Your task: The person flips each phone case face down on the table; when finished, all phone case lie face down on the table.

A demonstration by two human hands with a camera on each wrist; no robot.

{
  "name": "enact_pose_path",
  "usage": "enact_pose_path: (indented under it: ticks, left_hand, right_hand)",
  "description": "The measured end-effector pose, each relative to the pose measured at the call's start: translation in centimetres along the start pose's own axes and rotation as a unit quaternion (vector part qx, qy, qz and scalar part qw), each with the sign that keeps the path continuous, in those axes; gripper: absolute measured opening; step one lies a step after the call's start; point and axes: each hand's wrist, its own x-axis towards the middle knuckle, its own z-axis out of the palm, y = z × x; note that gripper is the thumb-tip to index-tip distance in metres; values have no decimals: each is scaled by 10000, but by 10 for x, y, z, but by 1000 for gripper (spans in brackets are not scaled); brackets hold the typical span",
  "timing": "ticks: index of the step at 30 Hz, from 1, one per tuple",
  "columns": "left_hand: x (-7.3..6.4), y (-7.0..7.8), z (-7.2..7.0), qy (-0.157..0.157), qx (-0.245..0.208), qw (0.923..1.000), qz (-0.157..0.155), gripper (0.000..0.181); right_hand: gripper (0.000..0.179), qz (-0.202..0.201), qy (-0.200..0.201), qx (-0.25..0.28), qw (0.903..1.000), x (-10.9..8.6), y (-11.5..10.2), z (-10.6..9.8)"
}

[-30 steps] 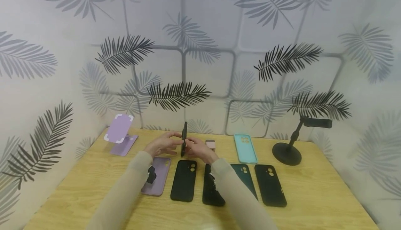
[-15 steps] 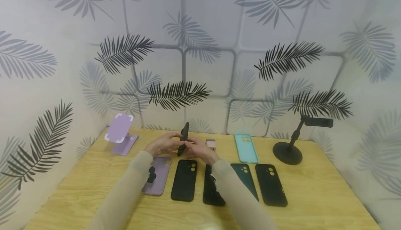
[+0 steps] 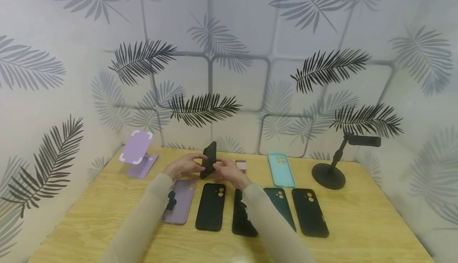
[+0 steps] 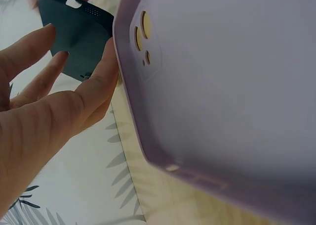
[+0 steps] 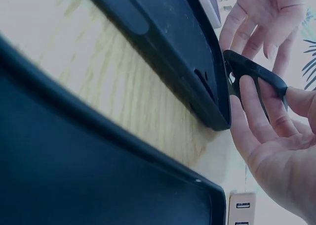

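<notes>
Both hands hold a dark phone case (image 3: 208, 160) up on edge over the far part of the table. My left hand (image 3: 186, 165) has its fingers at the case's left side. From the right, my right hand (image 3: 229, 171) grips it between thumb and fingers. A cutout and small speaker holes show along the dark case's end (image 4: 79, 37) in the left wrist view. Seen from the right wrist, the right hand (image 5: 281, 146) has fingers inside the shell and the thumb on its outer edge. A lilac phone case (image 3: 184, 205) lies below the left wrist.
A black case (image 3: 210, 207), another partly under the right arm (image 3: 239, 219), a dark teal case (image 3: 280, 205) and a black case (image 3: 310, 213) lie in a row. Behind are a pink charger (image 3: 241, 165), a turquoise case (image 3: 281, 171), a purple stand (image 3: 136, 147) and a black stand (image 3: 328, 176).
The held case has turned from nearly edge-on to showing more of its broad face, leaning slightly. Both hands stay in about the same place; the other cases have not moved.
</notes>
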Motion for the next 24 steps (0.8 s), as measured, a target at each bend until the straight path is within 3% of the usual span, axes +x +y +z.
enact_pose_path:
  ticks: [4,9,17,24]
  left_hand:
    - [-1,-2,-2,53,-30,10000,-72,56]
    - [-1,-5,-4,215,-5,9997,-124,54]
    - [-1,-10,-9,445,31,9986,-296,50]
    - [-1,-12,-14,467,121,9985,-246,49]
  right_hand:
    - [47,169,397,-6,9991,-2,1,1]
    - [47,227,582,-190,9979,-3,4,2]
    - [49,193,321,-433,9984,-3,9,0]
    - [46,253,105,-697,9972,-3,7,-3]
